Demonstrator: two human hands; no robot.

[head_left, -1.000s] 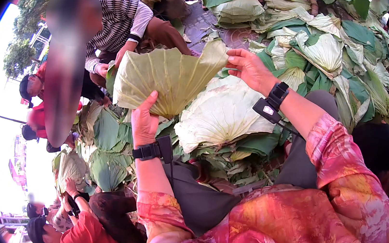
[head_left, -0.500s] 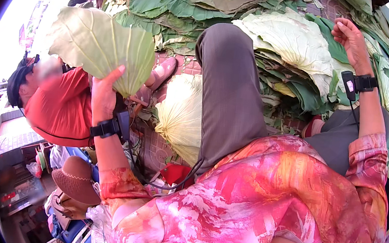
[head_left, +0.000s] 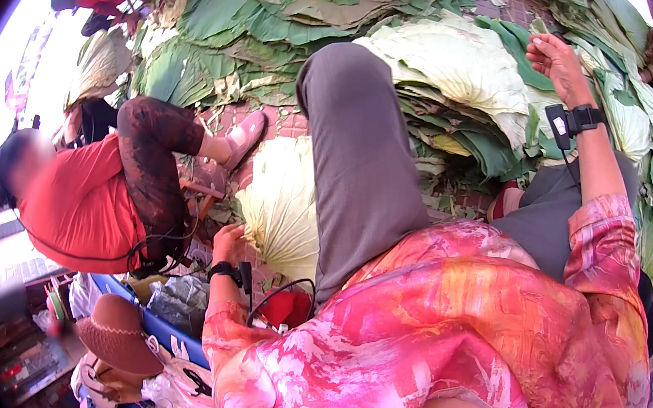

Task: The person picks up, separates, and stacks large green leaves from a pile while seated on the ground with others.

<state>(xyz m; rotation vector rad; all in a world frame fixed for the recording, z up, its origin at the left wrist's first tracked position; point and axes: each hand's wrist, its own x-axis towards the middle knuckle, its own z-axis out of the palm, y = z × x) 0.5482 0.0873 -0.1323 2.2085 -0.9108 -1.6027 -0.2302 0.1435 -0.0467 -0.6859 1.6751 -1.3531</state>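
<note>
Under the left hand (head_left: 228, 241) lies a pale folded leaf (head_left: 285, 211), fanned and ribbed, on the brick floor (head_left: 291, 124) beside the person's grey-trousered knee (head_left: 350, 142). The hand's fingers rest on the near edge of that leaf, loosely curled and touching rather than clamped; whether they pinch it I cannot tell. A black wrist strap (head_left: 227, 270) sits just behind the hand, with a cable trailing from it.

Far off to the other side, the right hand (head_left: 556, 62) is raised over a big stack (head_left: 472, 83) of pale and green leaves. Its fingers are half closed and seem to hold nothing, though a small bit of green near the fingertips may be touching them. A black device (head_left: 569, 120) is strapped to that wrist.

As a judgement of progress: one leaf is laid down by the left hand, the stack by the right hand stands well built, and many loose green leaves (head_left: 227, 20) beyond both hands remain unsorted, so plenty is left.

Beside the left hand sits another person in a red top (head_left: 73, 206), knees drawn up, one pink shoe (head_left: 244, 133) near the pale leaf. Behind the left wrist are a brown hat (head_left: 111, 332) and a blue crate (head_left: 157, 322).
</note>
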